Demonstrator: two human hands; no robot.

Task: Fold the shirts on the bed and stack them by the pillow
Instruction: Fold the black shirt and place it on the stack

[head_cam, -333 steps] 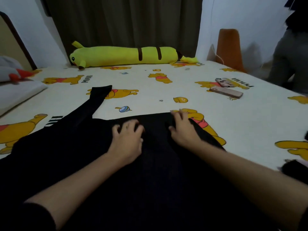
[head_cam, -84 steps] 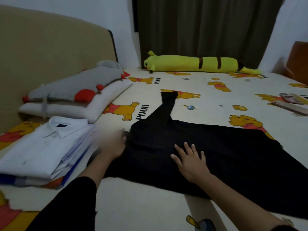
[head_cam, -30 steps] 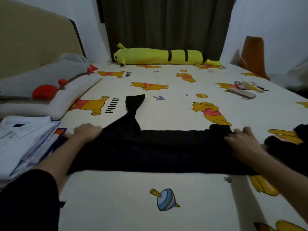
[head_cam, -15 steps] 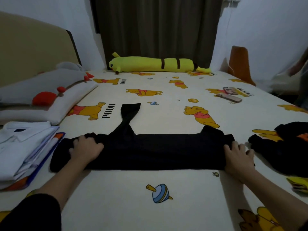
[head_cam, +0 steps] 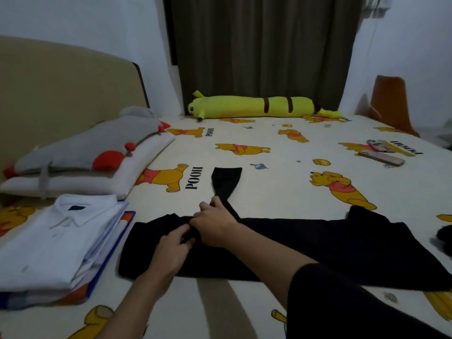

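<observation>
A black shirt (head_cam: pixel 305 245) lies folded into a long band across the bed, with one sleeve (head_cam: pixel 226 182) sticking out toward the far side. My right hand (head_cam: pixel 215 225) grips the base of that sleeve. My left hand (head_cam: pixel 171 253) pinches the black cloth just beside it. A stack of folded shirts (head_cam: pixel 56 243), a white one on top, sits at the left in front of the white pillow (head_cam: pixel 80 177).
A grey cushion with red spots (head_cam: pixel 97 145) lies on the pillow. A long yellow plush (head_cam: pixel 252 106) lines the far edge by the curtain. Phones (head_cam: pixel 381 156) lie at the right, a dark garment (head_cam: pixel 442 241) at the right edge, an orange chair (head_cam: pixel 389 104) beyond.
Both hands left the two ends of the folded band. They now meet near its left part at the base of the sleeve, gripping the cloth.
</observation>
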